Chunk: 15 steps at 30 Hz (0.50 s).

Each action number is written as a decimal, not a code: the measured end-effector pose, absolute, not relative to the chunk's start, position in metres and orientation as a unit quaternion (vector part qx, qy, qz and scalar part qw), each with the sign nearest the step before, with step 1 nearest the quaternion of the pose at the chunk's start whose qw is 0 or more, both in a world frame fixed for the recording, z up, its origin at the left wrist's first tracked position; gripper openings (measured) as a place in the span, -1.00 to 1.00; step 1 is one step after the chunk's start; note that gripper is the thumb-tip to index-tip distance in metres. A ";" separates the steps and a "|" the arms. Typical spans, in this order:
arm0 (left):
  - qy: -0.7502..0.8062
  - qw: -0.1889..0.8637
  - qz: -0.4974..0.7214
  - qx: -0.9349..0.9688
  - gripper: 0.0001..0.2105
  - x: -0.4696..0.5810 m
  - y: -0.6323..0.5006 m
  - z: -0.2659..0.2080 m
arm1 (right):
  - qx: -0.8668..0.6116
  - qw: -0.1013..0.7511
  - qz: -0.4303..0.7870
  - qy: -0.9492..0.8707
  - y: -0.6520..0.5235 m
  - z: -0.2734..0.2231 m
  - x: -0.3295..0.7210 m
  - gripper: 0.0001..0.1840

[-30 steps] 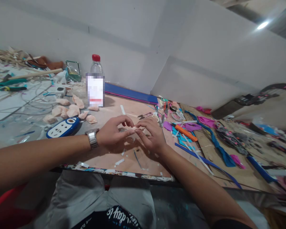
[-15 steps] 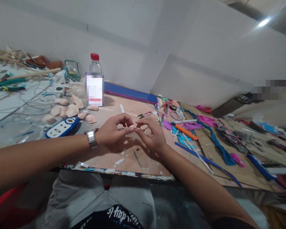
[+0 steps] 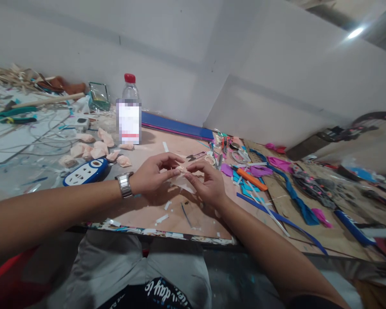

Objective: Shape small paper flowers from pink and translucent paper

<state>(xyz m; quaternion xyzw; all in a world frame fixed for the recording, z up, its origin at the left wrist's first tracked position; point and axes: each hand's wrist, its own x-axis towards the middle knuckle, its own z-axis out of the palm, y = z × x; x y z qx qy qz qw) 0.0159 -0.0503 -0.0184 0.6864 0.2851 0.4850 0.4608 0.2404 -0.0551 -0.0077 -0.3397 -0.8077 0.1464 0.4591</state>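
Observation:
Between the fingertips of both hands is a small pale peach piece of thin, crumpled material, paper or cloth, I cannot tell which. Its bunched top is pinched, and a flatter, pale flap hangs below. My left hand, with a metal watch at the wrist, grips it between thumb and fingers from the left. From the other side, my right hand pinches it with thumb and forefinger. Both hands are just above the peach tabletop. Several similar crumpled peach pieces lie to the left.
Left of my hands sits a blue and white power strip, with a red-capped bottle behind it. Small scissors lie just beyond my fingers. An orange-handled cutter, coloured scraps and a blue strip lie to the right.
The peach piece was a small bunch at my fingertips; now a pale flap of it shows spread below them. My hands have barely shifted.

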 end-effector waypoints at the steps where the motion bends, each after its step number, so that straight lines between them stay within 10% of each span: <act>1: 0.283 0.469 0.483 0.683 -0.68 0.016 -0.050 -0.019 | -0.338 0.458 0.144 -0.809 -0.055 -0.007 0.240 -0.86; 15: 0.284 0.506 0.428 0.693 -0.71 0.016 -0.051 -0.018 | -0.297 0.414 0.127 -0.851 -0.051 -0.006 0.241 -0.82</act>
